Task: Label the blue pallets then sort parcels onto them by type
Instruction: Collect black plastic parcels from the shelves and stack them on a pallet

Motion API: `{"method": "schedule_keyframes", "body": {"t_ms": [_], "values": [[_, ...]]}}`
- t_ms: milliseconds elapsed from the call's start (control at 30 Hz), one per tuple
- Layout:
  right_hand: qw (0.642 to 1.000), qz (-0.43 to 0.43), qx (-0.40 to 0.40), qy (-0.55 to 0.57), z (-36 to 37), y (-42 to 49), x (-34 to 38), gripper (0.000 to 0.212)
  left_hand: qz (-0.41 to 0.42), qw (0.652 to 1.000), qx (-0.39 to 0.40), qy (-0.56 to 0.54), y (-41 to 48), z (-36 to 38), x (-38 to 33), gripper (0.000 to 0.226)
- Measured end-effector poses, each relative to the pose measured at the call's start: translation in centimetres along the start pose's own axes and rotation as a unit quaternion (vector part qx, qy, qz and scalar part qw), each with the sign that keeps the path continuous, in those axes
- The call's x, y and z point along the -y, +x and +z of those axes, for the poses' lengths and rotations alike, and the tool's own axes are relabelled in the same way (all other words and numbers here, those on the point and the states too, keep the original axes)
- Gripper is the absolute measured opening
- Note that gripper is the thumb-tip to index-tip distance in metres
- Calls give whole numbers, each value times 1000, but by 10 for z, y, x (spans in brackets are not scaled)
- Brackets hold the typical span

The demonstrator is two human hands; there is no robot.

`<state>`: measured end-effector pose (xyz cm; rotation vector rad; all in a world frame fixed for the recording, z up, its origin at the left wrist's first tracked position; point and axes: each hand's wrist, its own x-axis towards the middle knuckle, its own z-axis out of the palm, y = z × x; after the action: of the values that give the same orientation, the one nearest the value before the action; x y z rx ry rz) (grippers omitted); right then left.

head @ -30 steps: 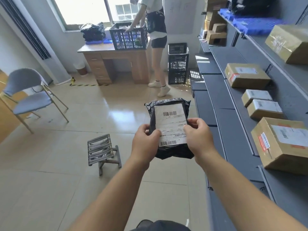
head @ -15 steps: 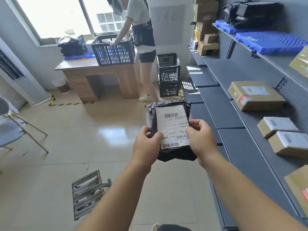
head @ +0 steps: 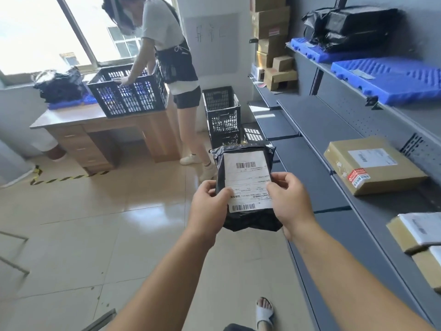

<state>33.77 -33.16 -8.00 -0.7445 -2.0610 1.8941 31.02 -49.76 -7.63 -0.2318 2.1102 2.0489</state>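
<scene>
shelf (head: 322, 130) right of frame | blue pallets (head: 391, 77) upper right on it | black parcel (head: 245, 182) frame centre, long axis up-down, pallets lie up-right of it | left grip (head: 210, 206), right grip (head: 288, 199) both clamped on its lower sides; right nearer the pallets

Black poly parcel (head: 247, 180), white-labelled face up, held mid-air, blue pallets (head: 391, 77) flat on upper shelf (head: 412, 113)

A wooden desk (head: 78, 139) is seen by a window (head: 35, 27).
A black crate (head: 128, 96) is set on it and is touched by a standing person (head: 164, 32). More crates (head: 223, 115) are stacked on the tiled floor (head: 95, 235), near grey shelves (head: 317, 130).
</scene>
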Motion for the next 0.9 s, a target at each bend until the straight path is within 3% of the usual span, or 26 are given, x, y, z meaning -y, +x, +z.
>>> {"method": "schedule_keyframes", "body": {"t_ms": [467, 900], "values": [[998, -35, 53, 5, 47, 242, 84, 17, 18, 997, -39, -71, 216, 72, -86, 16], [999, -49, -9, 9, 152, 427, 141, 16, 17, 996, 23, -82, 457, 76, -157, 11]]}}
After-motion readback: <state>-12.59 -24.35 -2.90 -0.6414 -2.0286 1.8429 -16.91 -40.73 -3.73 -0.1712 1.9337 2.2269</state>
